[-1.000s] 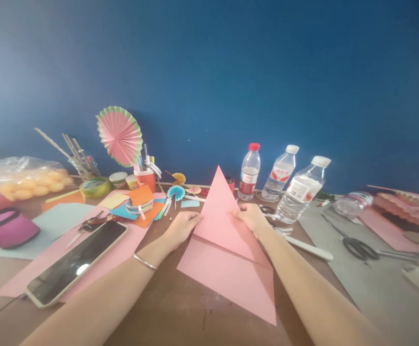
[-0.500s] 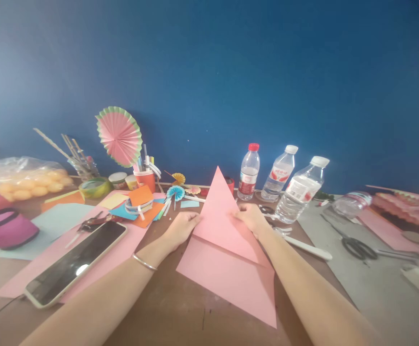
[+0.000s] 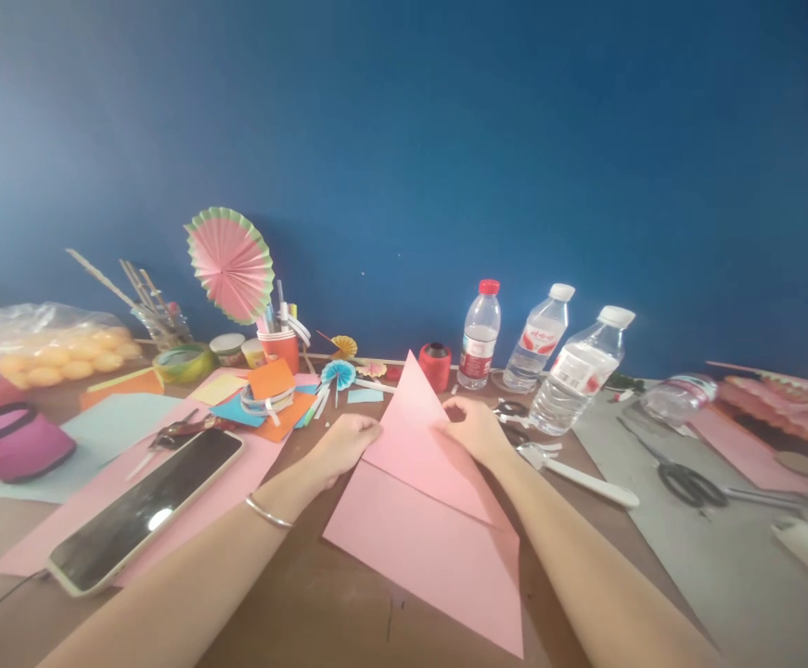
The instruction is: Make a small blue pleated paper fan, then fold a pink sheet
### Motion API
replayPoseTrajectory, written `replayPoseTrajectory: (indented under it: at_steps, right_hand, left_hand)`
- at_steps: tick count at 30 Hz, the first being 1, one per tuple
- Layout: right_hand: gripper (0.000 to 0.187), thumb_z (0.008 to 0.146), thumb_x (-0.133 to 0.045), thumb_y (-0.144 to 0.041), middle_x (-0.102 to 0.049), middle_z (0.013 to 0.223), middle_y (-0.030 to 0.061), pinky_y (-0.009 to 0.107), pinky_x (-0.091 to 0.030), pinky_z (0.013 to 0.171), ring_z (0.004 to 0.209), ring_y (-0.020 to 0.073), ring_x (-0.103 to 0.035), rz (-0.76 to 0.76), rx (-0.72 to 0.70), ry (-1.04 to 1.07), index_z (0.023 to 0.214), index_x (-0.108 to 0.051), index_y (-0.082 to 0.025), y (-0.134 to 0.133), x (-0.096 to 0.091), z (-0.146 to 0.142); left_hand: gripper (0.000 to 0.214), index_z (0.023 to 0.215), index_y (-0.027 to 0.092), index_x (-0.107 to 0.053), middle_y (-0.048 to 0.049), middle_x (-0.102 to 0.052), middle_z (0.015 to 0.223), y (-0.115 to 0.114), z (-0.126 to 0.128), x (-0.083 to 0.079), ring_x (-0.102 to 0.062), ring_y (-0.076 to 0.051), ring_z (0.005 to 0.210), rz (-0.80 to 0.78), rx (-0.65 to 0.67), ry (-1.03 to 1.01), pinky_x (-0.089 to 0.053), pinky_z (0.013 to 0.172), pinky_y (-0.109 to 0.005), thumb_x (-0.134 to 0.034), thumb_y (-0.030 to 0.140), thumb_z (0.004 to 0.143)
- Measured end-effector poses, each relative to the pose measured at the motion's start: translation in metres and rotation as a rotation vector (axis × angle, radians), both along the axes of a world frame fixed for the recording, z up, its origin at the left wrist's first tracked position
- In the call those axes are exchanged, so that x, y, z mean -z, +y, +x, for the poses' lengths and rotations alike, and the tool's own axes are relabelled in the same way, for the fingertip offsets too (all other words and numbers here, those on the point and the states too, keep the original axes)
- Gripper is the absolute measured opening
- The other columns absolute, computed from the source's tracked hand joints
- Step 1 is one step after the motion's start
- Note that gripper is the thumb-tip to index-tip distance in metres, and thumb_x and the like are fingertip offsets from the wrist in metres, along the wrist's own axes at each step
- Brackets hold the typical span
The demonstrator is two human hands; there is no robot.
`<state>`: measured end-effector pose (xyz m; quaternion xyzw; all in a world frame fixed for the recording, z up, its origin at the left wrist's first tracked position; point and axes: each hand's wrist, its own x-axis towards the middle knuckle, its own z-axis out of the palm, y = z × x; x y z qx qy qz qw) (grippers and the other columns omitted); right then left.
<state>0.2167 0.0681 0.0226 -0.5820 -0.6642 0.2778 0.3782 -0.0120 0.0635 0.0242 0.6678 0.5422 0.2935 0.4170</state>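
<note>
Between my hands is a sheet of pink paper (image 3: 431,529), folded over so that a triangular flap points away from me and a wide strip shows below it. My left hand (image 3: 349,447) pinches the flap's left edge, its fingers closed. On the right edge, my right hand (image 3: 474,427) grips the paper between thumb and fingers; some fingertips are hidden. The near part of the sheet hangs over or rests on the brown table (image 3: 306,603); I cannot tell which. A silver bracelet (image 3: 269,512) circles my left wrist.
Left lie a phone (image 3: 149,510), pink sheets and coloured paper squares (image 3: 271,380). A pleated pink fan (image 3: 229,264) stands in a red cup (image 3: 279,351). Several water bottles (image 3: 480,339), a red tape roll (image 3: 435,367), scissors (image 3: 692,484) and a white-handled tool (image 3: 591,484) are behind and right.
Both hands have drawn the pink paper slightly toward me and left, lowering its tip. The red roll behind it now shows more fully.
</note>
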Motion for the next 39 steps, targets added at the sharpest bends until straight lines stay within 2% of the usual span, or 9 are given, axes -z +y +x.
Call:
replayPoseTrajectory:
  at_steps: [2, 4, 7, 10, 17, 24, 28, 33, 39]
  right_hand:
    - [0.044, 0.062, -0.067, -0.039, -0.061, 0.101, 0.005, 0.032, -0.04, 0.081, 0.092, 0.0221, -0.053, 0.186, -0.049, -0.209, 0.101, -0.06, -0.02, -0.004, 0.0, -0.007]
    - [0.052, 0.066, -0.064, -0.046, -0.053, 0.115, 0.0072, 0.034, -0.035, 0.09, 0.105, 0.0239, -0.047, 0.297, -0.193, -0.361, 0.111, -0.054, -0.022, -0.008, 0.001, -0.015]
    - [0.058, 0.07, -0.058, -0.054, -0.047, 0.125, 0.0068, 0.037, -0.029, 0.097, 0.114, 0.0244, -0.04, 0.283, -0.407, -0.465, 0.119, -0.049, -0.024, -0.014, 0.004, -0.027]
    - [0.064, 0.07, -0.057, -0.055, -0.043, 0.131, 0.0047, 0.037, -0.027, 0.099, 0.119, 0.0236, -0.036, 0.187, -0.502, -0.481, 0.125, -0.043, -0.026, -0.017, 0.008, -0.033]
    - [0.064, 0.069, -0.056, -0.058, -0.042, 0.132, 0.0046, 0.038, -0.027, 0.099, 0.121, 0.0243, -0.035, 0.131, -0.503, -0.459, 0.123, -0.046, -0.025, -0.018, 0.009, -0.034]
    - [0.063, 0.069, -0.056, -0.058, -0.043, 0.131, 0.0052, 0.037, -0.028, 0.099, 0.119, 0.0245, -0.036, 0.147, -0.503, -0.481, 0.121, -0.049, -0.024, -0.018, 0.009, -0.035]
    - [0.064, 0.069, -0.056, -0.059, -0.042, 0.131, 0.0047, 0.038, -0.028, 0.099, 0.12, 0.0246, -0.036, 0.144, -0.505, -0.489, 0.123, -0.047, -0.025, -0.018, 0.01, -0.036]
    - [0.065, 0.069, -0.056, -0.058, -0.041, 0.132, 0.0051, 0.038, -0.027, 0.099, 0.12, 0.0249, -0.035, 0.132, -0.506, -0.496, 0.124, -0.046, -0.025, -0.017, 0.01, -0.035]
    - [0.066, 0.071, -0.052, -0.059, -0.04, 0.133, 0.0059, 0.039, -0.026, 0.1, 0.121, 0.0253, -0.034, 0.144, -0.507, -0.527, 0.126, -0.043, -0.024, -0.023, 0.004, -0.038]
  left_hand:
    - [0.027, 0.072, 0.014, -0.063, -0.0016, -0.065, 0.072, -0.002, 0.0, -0.002, -0.057, -0.021, 0.07, -0.004, 0.01, 0.013, -0.039, 0.063, -0.028, -0.048, 0.036, 0.072]
    - [0.027, 0.081, 0.014, -0.064, -0.0046, -0.067, 0.085, -0.004, 0.0, -0.004, -0.058, -0.024, 0.082, -0.009, 0.023, 0.022, -0.04, 0.071, -0.029, -0.049, 0.034, 0.072]
    - [0.03, 0.095, 0.016, -0.061, -0.0069, -0.064, 0.1, -0.006, 0.001, -0.006, -0.057, -0.023, 0.091, 0.017, 0.04, 0.084, -0.04, 0.074, -0.028, -0.045, 0.031, 0.074]
    - [0.026, 0.093, 0.018, -0.057, -0.0058, -0.064, 0.092, -0.006, -0.001, -0.004, -0.059, -0.019, 0.078, 0.085, 0.033, 0.268, -0.041, 0.063, -0.026, -0.039, 0.027, 0.077]
    - [0.012, 0.075, 0.019, -0.052, -0.0025, -0.059, 0.071, 0.0, -0.003, 0.001, -0.053, -0.016, 0.06, 0.163, 0.049, 0.451, -0.034, 0.056, -0.027, -0.042, 0.024, 0.075]
    - [0.016, 0.061, 0.02, -0.052, 0.0014, -0.054, 0.06, -0.001, -0.01, -0.011, -0.048, -0.014, 0.052, 0.202, 0.11, 0.545, -0.028, 0.05, -0.025, -0.054, 0.033, 0.069]
    - [0.013, 0.07, 0.021, -0.058, 0.0009, -0.058, 0.067, 0.001, -0.014, -0.014, -0.052, -0.015, 0.057, 0.203, 0.12, 0.549, -0.033, 0.052, -0.025, -0.059, 0.034, 0.066]
    - [0.03, 0.098, 0.023, -0.061, -0.0043, -0.057, 0.1, 0.005, -0.015, -0.007, -0.055, -0.02, 0.085, 0.337, 0.208, 0.515, -0.039, 0.074, -0.028, -0.06, 0.027, 0.068]
    - [0.027, 0.099, 0.023, -0.062, -0.0038, -0.054, 0.092, 0.006, -0.015, -0.007, -0.054, -0.018, 0.079, 0.351, 0.291, 0.526, -0.04, 0.072, -0.028, -0.053, 0.029, 0.075]
